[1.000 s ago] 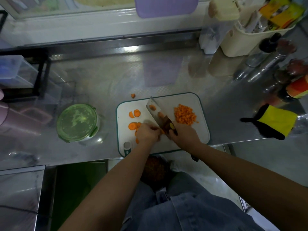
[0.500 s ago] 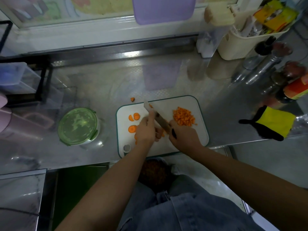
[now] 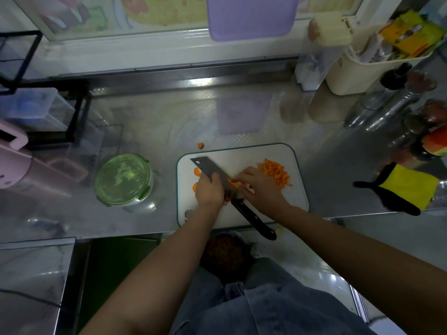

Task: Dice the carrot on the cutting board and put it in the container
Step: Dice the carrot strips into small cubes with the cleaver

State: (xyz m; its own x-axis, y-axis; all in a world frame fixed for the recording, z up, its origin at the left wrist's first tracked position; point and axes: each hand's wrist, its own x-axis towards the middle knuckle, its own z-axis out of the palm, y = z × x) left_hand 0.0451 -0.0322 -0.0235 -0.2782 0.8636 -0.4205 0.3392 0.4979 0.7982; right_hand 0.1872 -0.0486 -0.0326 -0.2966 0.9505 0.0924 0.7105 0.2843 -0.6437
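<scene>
A white cutting board [image 3: 251, 154] lies on the steel counter. Diced carrot [image 3: 274, 174] is piled at its right side, and round carrot slices [image 3: 197, 171] lie at its left. The knife [image 3: 205, 166] lies flat across the board, with its black handle free and sticking over the near edge. My left hand [image 3: 209, 189] grips the blade near its heel. Next to the blade, my right hand [image 3: 261, 187] pinches a thin carrot piece [image 3: 232, 183]. A round container with a green lid [image 3: 123, 180], closed, stands left of the board.
One carrot bit [image 3: 200, 145] lies on the counter behind the board. A yellow and black glove [image 3: 406, 187] lies at the right, with bottles [image 3: 396, 102] and a cream basket [image 3: 362, 68] behind it. A pink appliance [image 3: 12, 160] and a black rack [image 3: 48, 112] stand at the left.
My right hand has let go of the knife handle and now pinches a carrot piece at the blade. The knife has tipped flat, and my left hand has moved onto its blade.
</scene>
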